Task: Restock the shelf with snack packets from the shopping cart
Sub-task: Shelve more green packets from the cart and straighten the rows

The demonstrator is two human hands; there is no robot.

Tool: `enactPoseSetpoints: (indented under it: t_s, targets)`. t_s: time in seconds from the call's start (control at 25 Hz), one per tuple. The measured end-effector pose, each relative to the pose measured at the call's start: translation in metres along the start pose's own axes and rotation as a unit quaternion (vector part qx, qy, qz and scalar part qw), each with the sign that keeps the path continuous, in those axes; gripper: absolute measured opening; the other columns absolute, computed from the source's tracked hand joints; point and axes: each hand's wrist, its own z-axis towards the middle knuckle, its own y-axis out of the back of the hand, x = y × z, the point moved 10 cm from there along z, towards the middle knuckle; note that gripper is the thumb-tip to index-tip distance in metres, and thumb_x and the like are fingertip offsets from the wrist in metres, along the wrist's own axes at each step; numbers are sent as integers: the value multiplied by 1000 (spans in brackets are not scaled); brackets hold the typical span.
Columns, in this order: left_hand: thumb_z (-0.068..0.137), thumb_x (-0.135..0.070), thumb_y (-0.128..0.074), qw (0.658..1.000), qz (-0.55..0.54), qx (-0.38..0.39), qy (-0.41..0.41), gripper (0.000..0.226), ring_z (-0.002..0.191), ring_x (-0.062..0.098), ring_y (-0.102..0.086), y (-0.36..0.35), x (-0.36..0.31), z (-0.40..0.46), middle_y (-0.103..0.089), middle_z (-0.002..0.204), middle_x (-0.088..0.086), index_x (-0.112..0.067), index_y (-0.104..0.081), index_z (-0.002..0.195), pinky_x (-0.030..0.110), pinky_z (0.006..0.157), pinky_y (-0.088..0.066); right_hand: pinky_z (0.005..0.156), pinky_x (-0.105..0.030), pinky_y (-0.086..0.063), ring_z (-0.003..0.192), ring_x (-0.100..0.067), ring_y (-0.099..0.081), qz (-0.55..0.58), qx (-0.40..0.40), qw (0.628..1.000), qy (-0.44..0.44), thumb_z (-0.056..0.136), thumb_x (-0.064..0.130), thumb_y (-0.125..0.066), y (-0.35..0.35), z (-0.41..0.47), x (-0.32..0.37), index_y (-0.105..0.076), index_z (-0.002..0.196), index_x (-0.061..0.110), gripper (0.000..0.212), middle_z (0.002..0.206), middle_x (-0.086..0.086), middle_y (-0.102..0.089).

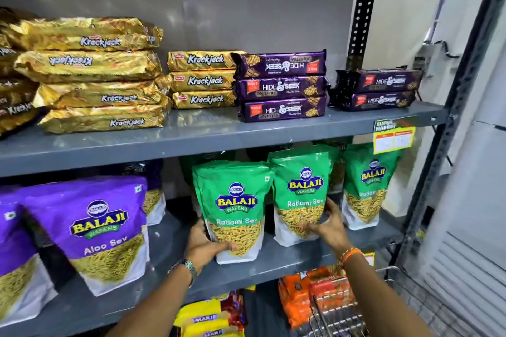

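Green Balaji Ratlami Sev packets stand upright on the middle shelf (287,261). My left hand (204,245) grips the lower left side of the front left green packet (235,205). Next to it stands a second green packet (301,194), and my right hand (331,223) holds its lower right edge, fingers spread on the bag. A third green packet (367,186) stands further right, untouched. The wire shopping cart (338,312) shows at the bottom right with orange packets (298,298) behind it.
Purple Balaji Aloo Sev bags (104,230) fill the left of the middle shelf. The upper shelf (191,137) carries gold Krackjack stacks (93,76) and purple Hide & Seek packs (282,87). A yellow price tag (393,135) hangs at its right. Marie packs (210,317) lie below.
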Motion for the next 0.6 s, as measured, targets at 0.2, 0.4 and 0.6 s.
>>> enactPoseSetpoints:
  t_s: [0.2,0.4,0.6]
  targets:
    - [39,-15,-98,996,54,-72,0,79,99,23,-72,25,2,-9,-76,106,7,-9,-65,110,45,89,-57,65,-19,-61,95,-24,-72,31,59,998,-18,62,-20,-82,-3,16,-15,-55,119,-1,66,114,-22,-70]
    - [41,-21,-98,992,76,-100,-10,62,83,-2,-71,35,6,-19,-74,91,-15,-27,-65,94,25,78,-58,70,-22,-61,86,-13,-73,32,81,996,-21,66,-16,-81,-7,17,-25,-62,115,4,56,116,-24,-71]
    - [47,-14,-95,993,69,-93,-15,56,77,-15,-69,33,7,-16,-74,79,-27,-30,-63,91,5,63,-53,74,-23,-61,94,-20,-73,19,90,995,-26,67,-12,-83,-5,20,-29,-60,122,0,61,113,-16,-74]
